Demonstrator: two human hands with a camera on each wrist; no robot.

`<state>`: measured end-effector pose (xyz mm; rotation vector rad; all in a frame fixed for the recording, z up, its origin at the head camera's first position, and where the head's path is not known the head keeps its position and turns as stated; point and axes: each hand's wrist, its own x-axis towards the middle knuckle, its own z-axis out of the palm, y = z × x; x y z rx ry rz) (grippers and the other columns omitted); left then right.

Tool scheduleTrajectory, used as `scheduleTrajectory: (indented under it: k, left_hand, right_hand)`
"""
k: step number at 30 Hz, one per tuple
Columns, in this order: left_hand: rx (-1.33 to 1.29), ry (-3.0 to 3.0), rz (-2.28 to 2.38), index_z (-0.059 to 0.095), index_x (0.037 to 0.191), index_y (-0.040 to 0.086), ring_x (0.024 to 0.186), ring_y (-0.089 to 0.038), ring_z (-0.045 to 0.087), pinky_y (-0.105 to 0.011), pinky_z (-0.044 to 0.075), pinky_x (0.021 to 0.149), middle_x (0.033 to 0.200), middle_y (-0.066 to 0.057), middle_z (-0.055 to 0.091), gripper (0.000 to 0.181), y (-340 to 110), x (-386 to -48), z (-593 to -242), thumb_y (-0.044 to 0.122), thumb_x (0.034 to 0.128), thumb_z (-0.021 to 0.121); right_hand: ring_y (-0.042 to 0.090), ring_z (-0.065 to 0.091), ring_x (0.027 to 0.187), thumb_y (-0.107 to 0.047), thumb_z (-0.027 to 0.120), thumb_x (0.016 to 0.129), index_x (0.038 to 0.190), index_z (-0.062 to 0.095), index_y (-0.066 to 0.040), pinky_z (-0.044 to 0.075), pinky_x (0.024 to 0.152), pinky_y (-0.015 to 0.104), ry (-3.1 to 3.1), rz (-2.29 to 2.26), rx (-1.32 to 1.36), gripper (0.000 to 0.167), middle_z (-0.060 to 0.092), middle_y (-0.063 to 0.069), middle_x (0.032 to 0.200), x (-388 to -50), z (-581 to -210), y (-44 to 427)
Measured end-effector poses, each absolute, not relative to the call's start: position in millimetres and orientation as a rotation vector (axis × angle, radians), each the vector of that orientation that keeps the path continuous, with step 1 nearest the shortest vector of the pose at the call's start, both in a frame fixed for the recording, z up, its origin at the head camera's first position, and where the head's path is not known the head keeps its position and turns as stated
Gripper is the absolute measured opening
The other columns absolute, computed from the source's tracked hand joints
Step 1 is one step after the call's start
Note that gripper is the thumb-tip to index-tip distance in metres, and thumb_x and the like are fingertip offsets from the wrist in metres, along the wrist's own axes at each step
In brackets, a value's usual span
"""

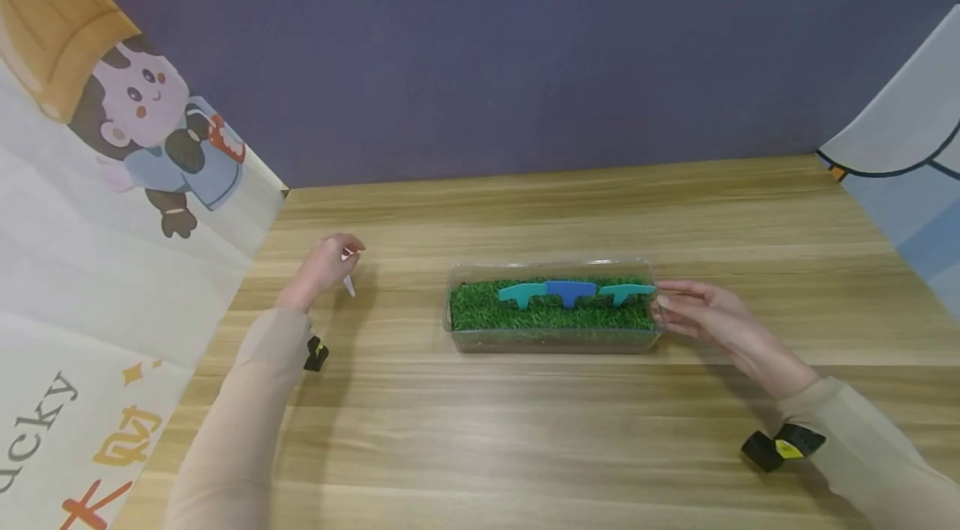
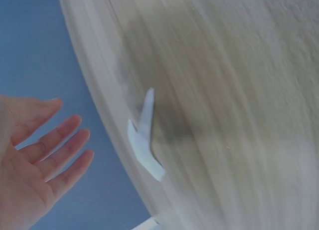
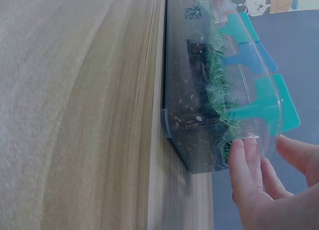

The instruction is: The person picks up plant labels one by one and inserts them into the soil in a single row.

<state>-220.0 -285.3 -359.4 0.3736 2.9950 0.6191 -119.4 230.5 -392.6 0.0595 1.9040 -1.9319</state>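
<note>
A white T-shaped plant label [image 2: 144, 140] lies on the table, and my left hand [image 1: 325, 267] is over it. The left wrist view shows that hand [image 2: 40, 165] with fingers spread, apart from the label. At the right end of a clear plastic planter box [image 1: 555, 340], my right hand [image 1: 712, 317] touches the end wall with nearly straight fingers. Its thumb [image 3: 299, 152] is near the rim. Green artificial grass [image 1: 472, 309] fills the box. Standing in it are a left teal label [image 1: 522, 293], a blue label [image 1: 571, 292] and a right teal label [image 1: 626, 292].
The box stands on a wood-grain table [image 1: 525, 430]. A dark blue panel [image 1: 525, 55] rises behind it. Printed white sheets with cartoon figures [image 1: 157, 113] flank the left side, and another printed sheet [image 1: 915, 130] hangs at the right.
</note>
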Motion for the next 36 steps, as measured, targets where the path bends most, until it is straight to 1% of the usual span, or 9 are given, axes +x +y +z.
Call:
scheduleTrajectory:
  k: [5, 9, 15, 18, 23, 28, 33, 36]
  left_hand:
    - [0.292, 2.954, 0.639, 0.051, 0.112, -0.009, 0.105, -0.042, 0.045, -0.052, 0.037, 0.090, 0.113, -0.028, 0.050, 0.028, -296.2, -225.5, -367.1, 0.001, 0.0860, 0.048]
    - [0.246, 2.936, 0.646, 0.050, 0.113, -0.009, 0.106, -0.043, 0.044, -0.053, 0.035, 0.092, 0.116, -0.029, 0.047, 0.028, -303.8, -229.5, -372.6, 0.002, 0.0877, 0.047]
    - [0.215, 2.907, 0.632, 0.046, 0.117, -0.011, 0.113, -0.047, 0.037, -0.056, 0.028, 0.096, 0.123, -0.032, 0.041, 0.032, -311.3, -234.4, -377.9, 0.000, 0.0872, 0.045]
    - [0.201, 2.886, 0.638, 0.044, 0.118, -0.013, 0.115, -0.047, 0.035, -0.057, 0.026, 0.097, 0.124, -0.033, 0.039, 0.034, -314.5, -236.2, -379.6, -0.001, 0.0863, 0.045]
    - [0.186, 2.870, 0.638, 0.042, 0.118, -0.015, 0.113, -0.049, 0.036, -0.057, 0.027, 0.096, 0.120, -0.035, 0.041, 0.036, -317.7, -237.9, -382.0, -0.001, 0.0858, 0.045]
    - [0.189, 2.878, 0.625, 0.040, 0.119, -0.017, 0.108, -0.049, 0.040, -0.056, 0.031, 0.094, 0.116, -0.038, 0.043, 0.038, -319.9, -239.6, -384.7, -0.003, 0.0839, 0.046]
    - [0.106, 2.828, 0.645, 0.034, 0.125, -0.016, 0.106, -0.049, 0.042, -0.055, 0.034, 0.092, 0.115, -0.039, 0.041, 0.044, -323.8, -241.2, -387.0, -0.001, 0.0848, 0.045]
    - [0.082, 2.820, 0.623, 0.033, 0.126, -0.014, 0.103, -0.048, 0.043, -0.054, 0.035, 0.091, 0.113, -0.038, 0.039, 0.046, -325.5, -242.4, -388.2, 0.001, 0.0844, 0.047]
  right_hand:
    - [0.010, 0.062, 0.087, -0.019, 0.060, 0.084, 0.132, 0.024, 0.008, 0.048, 0.080, 0.023, 1.895, -1.944, 0.056, 0.066, 0.065, -0.004, 0.093, -119.8, -392.9, 230.0]
    - [0.010, 0.062, 0.087, -0.018, 0.061, 0.083, 0.132, 0.026, 0.008, 0.048, 0.080, 0.023, 1.876, -1.967, 0.063, 0.065, 0.065, -0.003, 0.092, -119.6, -393.2, 229.6]
    - [0.011, 0.062, 0.087, -0.018, 0.061, 0.083, 0.132, 0.024, 0.009, 0.048, 0.080, 0.023, 1.882, -1.958, 0.064, 0.067, 0.065, -0.003, 0.092, -119.7, -392.6, 229.6]
    - [0.010, 0.062, 0.087, -0.019, 0.061, 0.084, 0.133, 0.022, 0.009, 0.048, 0.080, 0.023, 1.888, -1.948, 0.065, 0.068, 0.065, -0.004, 0.092, -119.7, -392.5, 229.7]
    - [0.010, 0.062, 0.087, -0.018, 0.060, 0.084, 0.133, 0.022, 0.009, 0.048, 0.080, 0.023, 1.892, -1.946, 0.060, 0.067, 0.065, -0.004, 0.092, -119.7, -393.2, 230.0]
    - [0.011, 0.062, 0.087, -0.017, 0.060, 0.084, 0.132, 0.026, 0.007, 0.048, 0.080, 0.023, 1.880, -1.961, 0.063, 0.063, 0.065, -0.003, 0.092, -119.7, -393.8, 230.7]
    - [0.011, 0.062, 0.087, -0.016, 0.060, 0.084, 0.132, 0.028, 0.007, 0.048, 0.080, 0.024, 1.871, -1.967, 0.067, 0.062, 0.065, -0.003, 0.092, -120.0, -394.0, 230.6]
    - [0.011, 0.062, 0.087, -0.016, 0.061, 0.084, 0.131, 0.029, 0.006, 0.048, 0.080, 0.024, 1.873, -1.968, 0.064, 0.061, 0.065, -0.003, 0.092, -120.1, -394.0, 230.5]
